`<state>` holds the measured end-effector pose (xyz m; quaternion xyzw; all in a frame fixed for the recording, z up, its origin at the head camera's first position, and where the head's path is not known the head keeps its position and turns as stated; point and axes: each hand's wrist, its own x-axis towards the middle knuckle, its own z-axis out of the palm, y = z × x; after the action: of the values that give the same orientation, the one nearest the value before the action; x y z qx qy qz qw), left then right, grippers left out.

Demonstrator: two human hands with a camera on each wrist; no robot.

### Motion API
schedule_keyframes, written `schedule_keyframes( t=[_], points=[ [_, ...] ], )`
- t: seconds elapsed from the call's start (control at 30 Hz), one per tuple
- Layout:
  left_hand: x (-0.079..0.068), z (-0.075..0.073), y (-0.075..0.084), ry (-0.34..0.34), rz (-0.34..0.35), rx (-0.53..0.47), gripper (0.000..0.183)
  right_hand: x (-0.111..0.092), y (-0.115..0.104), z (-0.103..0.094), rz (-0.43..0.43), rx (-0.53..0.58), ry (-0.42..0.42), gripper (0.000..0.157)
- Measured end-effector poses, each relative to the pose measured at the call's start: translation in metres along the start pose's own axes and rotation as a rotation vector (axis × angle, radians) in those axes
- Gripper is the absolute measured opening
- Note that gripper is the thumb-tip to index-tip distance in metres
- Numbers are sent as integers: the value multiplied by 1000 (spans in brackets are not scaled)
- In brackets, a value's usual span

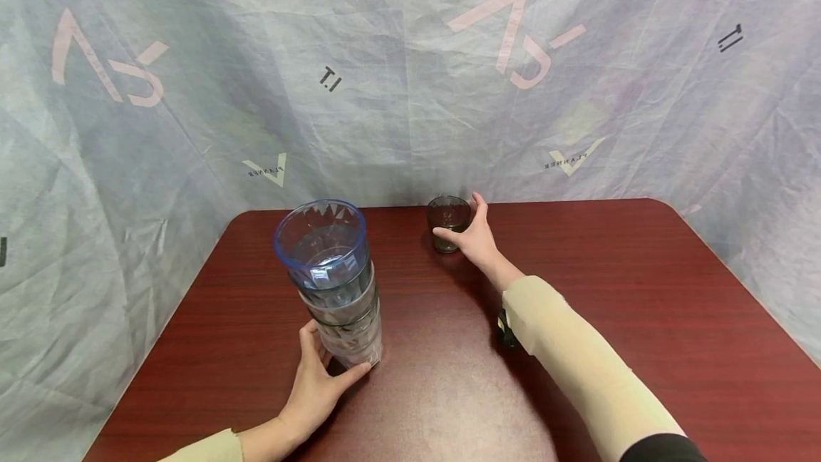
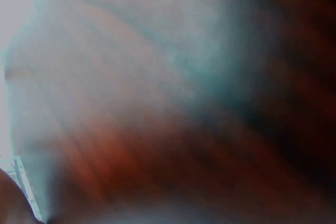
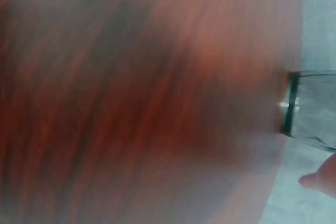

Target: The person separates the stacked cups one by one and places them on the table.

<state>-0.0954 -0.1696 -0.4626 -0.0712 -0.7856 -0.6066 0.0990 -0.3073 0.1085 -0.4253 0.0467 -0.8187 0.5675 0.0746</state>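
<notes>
On the left side of the table, my left hand (image 1: pixel 314 383) grips the lower part of a stack of glasses (image 1: pixel 346 334). Several clear and greyish glasses are nested there, with a blue-rimmed glass (image 1: pixel 321 241) on top. Near the back edge a small dark smoky glass (image 1: pixel 447 216) stands upright. My right hand (image 1: pixel 477 237) is spread around its near right side, the thumb in front and a finger raised at the right. In the right wrist view a fingertip (image 3: pixel 317 179) shows a gap from the glass (image 3: pixel 315 108). The left wrist view is heavily blurred.
The reddish-brown wooden table (image 1: pixel 641 291) has rounded back corners. Directly behind it hangs a pale printed cloth (image 1: pixel 398 91), which also closes off both sides. A dark device (image 1: pixel 505 330) sits under the right wrist at the sleeve cuff.
</notes>
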Motion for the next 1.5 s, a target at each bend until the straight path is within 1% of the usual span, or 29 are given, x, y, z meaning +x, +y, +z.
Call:
schedule_keyframes(
  t=[0.1,0.2,0.27,0.43,0.5,0.63,0.7,0.77,0.93,1.0,1.07,1.17,1.37,1.5],
  points=[
    [0,0,0,1,22,7,87,-3,-8,-6,-33,-6,0,107],
    [0,0,-1,5,33,4,87,-7,-20,-12,-82,18,-16,98],
    [0,0,-2,5,37,5,87,-9,-28,-16,-125,39,-20,89],
    [-1,0,-3,10,12,8,88,-17,-53,-20,-261,124,-34,66],
    [-1,-1,-3,9,-6,5,89,-22,-65,-21,-315,168,-56,62],
    [-1,-1,-3,5,-26,6,90,-35,-91,-22,-424,258,-128,59],
    [-1,0,-3,4,-31,7,90,-42,-103,-21,-480,304,-176,59],
    [-1,0,-3,2,-34,9,91,-49,-113,-20,-529,342,-226,62],
    [-2,-1,-1,1,-33,15,89,-66,-133,-10,-602,381,-366,84],
    [-2,-1,0,3,-22,20,89,-74,-139,-5,-625,383,-422,88],
    [-2,-1,0,2,-9,24,88,-80,-144,1,-646,381,-476,88],
    [-1,-1,0,2,2,17,88,-87,-150,10,-668,375,-533,89],
    [1,0,-1,-1,-21,2,90,-92,-157,29,-693,368,-599,90],
    [1,0,-2,1,-24,-4,91,-95,-160,40,-704,388,-637,83]
  ],
)
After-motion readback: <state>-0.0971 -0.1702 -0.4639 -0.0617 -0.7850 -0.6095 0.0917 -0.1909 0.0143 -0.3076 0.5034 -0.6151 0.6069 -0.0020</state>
